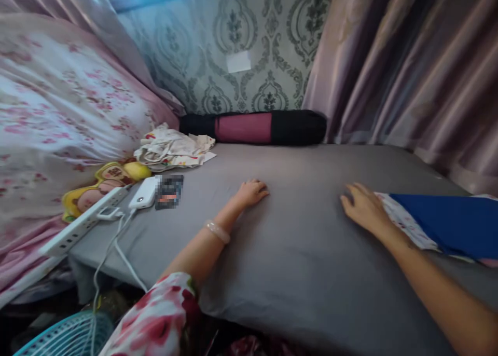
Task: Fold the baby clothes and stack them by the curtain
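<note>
Holds nothing in the left hand (252, 192) or the right hand (361, 205), well apart and both nearer than the black-and-maroon bolster (244, 127). Rests the left hand, fingers loosely curled, on the grey sheet (295, 242) in front of the bolster. Has the right hand out past the bolster's right end, fingers slightly bent; cannot tell whether pressing down or just above the sheet. Lies flat, the grey sheet, from the bolster to the near edge. Also lies flat, farther right of the bolster, the folded blue cloth (447, 223), on top of a white patterned cloth (404, 223). Judging by look, should be light, limp and easy to crease, hardly fragile, though likely to slip between layers. Best gripped by pinching all layers at the end facing the bolster's side, with flat fingers underneath
</note>
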`<state>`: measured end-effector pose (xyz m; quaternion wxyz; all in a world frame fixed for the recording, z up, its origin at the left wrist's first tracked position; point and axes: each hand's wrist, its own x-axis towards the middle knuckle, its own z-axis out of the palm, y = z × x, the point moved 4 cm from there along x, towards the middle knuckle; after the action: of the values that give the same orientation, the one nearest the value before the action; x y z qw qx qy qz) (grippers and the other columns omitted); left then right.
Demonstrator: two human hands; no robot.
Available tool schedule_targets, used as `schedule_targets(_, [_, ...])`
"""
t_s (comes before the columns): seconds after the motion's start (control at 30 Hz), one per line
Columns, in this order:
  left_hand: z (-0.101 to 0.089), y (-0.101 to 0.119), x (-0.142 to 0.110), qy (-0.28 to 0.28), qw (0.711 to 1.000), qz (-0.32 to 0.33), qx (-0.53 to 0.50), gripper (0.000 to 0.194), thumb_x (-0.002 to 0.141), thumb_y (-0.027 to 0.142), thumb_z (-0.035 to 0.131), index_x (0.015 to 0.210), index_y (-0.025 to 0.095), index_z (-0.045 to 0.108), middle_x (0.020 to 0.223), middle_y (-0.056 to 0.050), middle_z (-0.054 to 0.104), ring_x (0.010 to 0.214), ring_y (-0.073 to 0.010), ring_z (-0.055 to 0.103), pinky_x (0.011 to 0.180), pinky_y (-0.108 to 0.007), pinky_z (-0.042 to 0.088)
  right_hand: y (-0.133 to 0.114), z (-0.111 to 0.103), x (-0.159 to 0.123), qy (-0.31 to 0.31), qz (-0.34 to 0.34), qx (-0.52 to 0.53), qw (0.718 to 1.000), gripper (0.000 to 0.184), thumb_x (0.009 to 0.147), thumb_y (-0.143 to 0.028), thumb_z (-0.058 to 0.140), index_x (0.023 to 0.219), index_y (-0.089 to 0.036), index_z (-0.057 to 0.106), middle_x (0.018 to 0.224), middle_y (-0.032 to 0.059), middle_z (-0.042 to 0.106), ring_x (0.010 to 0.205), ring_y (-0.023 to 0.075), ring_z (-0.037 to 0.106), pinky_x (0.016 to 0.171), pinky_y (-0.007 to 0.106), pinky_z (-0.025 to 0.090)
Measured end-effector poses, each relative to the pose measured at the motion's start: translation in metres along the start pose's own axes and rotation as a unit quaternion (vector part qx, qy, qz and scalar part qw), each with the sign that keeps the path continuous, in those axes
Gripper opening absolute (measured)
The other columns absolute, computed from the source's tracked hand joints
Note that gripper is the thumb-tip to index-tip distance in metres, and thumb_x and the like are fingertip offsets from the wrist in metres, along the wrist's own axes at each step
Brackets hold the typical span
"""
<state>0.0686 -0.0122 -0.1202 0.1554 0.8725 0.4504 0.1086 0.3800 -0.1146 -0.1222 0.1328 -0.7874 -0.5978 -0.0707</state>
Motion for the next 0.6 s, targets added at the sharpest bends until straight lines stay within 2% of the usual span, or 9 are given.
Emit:
schedule_targets(0.1, [-0.004,-0.010,0.010,0.008,0.991,-0.014,-0.131,0.022,0.082,0.035,0.059,0.092,0.019,0.071,0.098,-0.008,0.068,0.097,-0.0208,0.061,0.088,-0.032,0.046,-0.049,0.017,-0.006,-0.036,-0.074,0.033,0.996,0.047,0.094,-0.040,0.041,0.133,-0.017,0.053,0.142,0.0143,0.046,0.129,0.0281,0.046,0.104,0.043,0.041])
schedule_targets(0.17, [-0.012,-0.027,0.013,0.018,0.963,-0.054,-0.262,0.022,0.081,0.035,0.057,0.083,0.016,0.070,0.083,-0.005,0.069,0.082,-0.0163,0.063,0.075,-0.026,0.049,-0.082,0.027,-0.010,-0.061,-0.102,0.048,0.992,0.054,0.093,-0.041,0.034,0.135,-0.012,0.050,0.146,0.0170,0.042,0.133,0.0308,0.041,0.105,0.046,0.039])
schedule_targets(0.27, [-0.036,-0.066,0.006,0.104,0.911,-0.140,-0.373,0.021,0.081,0.030,0.054,0.080,0.013,0.067,0.077,-0.005,0.068,0.070,-0.0119,0.063,0.064,-0.021,0.047,-0.119,0.037,-0.018,-0.086,-0.142,0.049,0.985,0.060,0.092,-0.046,0.031,0.137,-0.009,0.048,0.147,0.0188,0.040,0.134,0.0320,0.039,0.106,0.048,0.037])
schedule_targets(0.33, [-0.060,-0.098,-0.005,0.175,0.893,-0.197,-0.364,0.019,0.081,0.029,0.054,0.080,0.013,0.066,0.078,-0.006,0.069,0.068,-0.0105,0.063,0.062,-0.019,0.047,-0.131,0.039,-0.023,-0.083,-0.154,0.039,0.984,0.062,0.093,-0.047,0.027,0.138,-0.009,0.048,0.147,0.0186,0.041,0.135,0.0318,0.038,0.109,0.049,0.032])
schedule_targets(0.4, [-0.087,-0.134,-0.020,0.251,0.882,-0.271,-0.291,0.017,0.078,0.028,0.056,0.077,0.014,0.066,0.076,-0.007,0.069,0.066,-0.0112,0.063,0.062,-0.021,0.048,-0.134,0.041,-0.028,-0.070,-0.150,0.025,0.986,0.063,0.094,-0.047,0.023,0.139,-0.010,0.047,0.146,0.0179,0.042,0.137,0.0315,0.036,0.112,0.050,0.027])
schedule_targets(0.5, [-0.124,-0.185,-0.040,0.297,0.866,-0.326,-0.237,0.016,0.075,0.022,0.055,0.079,0.012,0.066,0.076,-0.009,0.069,0.073,-0.0167,0.064,0.067,-0.025,0.049,-0.133,0.043,-0.032,-0.051,-0.146,0.011,0.988,0.064,0.094,-0.046,0.018,0.140,-0.011,0.047,0.147,0.0164,0.042,0.138,0.0304,0.033,0.113,0.050,0.025])
schedule_targets(0.6, [-0.158,-0.229,-0.056,0.335,0.852,-0.359,-0.182,0.027,0.068,0.012,0.053,0.091,0.009,0.068,0.086,-0.010,0.071,0.092,-0.0219,0.063,0.081,-0.027,0.047,-0.133,0.045,-0.033,-0.040,-0.146,0.006,0.988,0.064,0.093,-0.045,0.018,0.139,-0.011,0.048,0.146,0.0163,0.043,0.138,0.0305,0.035,0.113,0.050,0.025])
